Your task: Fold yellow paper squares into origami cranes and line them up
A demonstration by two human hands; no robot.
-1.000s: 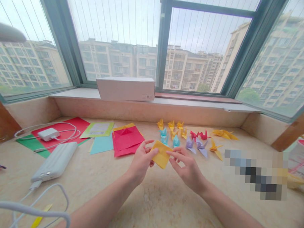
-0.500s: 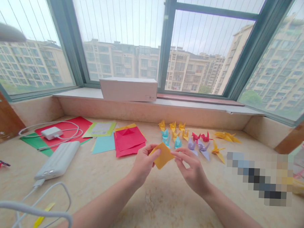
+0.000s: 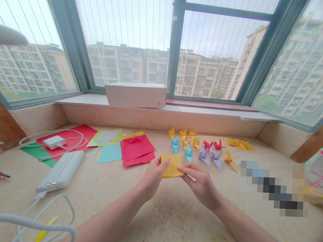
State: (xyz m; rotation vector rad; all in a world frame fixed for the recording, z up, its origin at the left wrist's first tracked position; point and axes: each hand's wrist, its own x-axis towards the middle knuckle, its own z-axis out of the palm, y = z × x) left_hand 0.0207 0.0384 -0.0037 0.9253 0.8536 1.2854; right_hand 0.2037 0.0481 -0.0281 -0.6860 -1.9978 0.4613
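A folded square of yellow origami paper [image 3: 171,165] is held up above the stone counter, flat side facing me. My left hand [image 3: 156,172] pinches its left edge, thumb in front. At its lower right corner, my right hand [image 3: 198,179] grips the paper between thumb and fingers. Just behind the paper stand folded paper cranes: a blue crane [image 3: 188,153], purple cranes [image 3: 216,158], red cranes [image 3: 217,144] and several yellow cranes [image 3: 182,133]. A larger yellow folded crane [image 3: 230,159] lies to the right of the purple ones.
Red paper sheets [image 3: 137,152], a light blue sheet [image 3: 109,153] and a green sheet [image 3: 38,153] lie at left. A white power bank [image 3: 61,171] with cables and a white charger [image 3: 54,142] are nearby. A white box [image 3: 136,95] rests on the sill. A blurred patch covers something at right.
The yellow paper has turned from a diamond position to a level square. My right hand has moved slightly left and now grips its corner.
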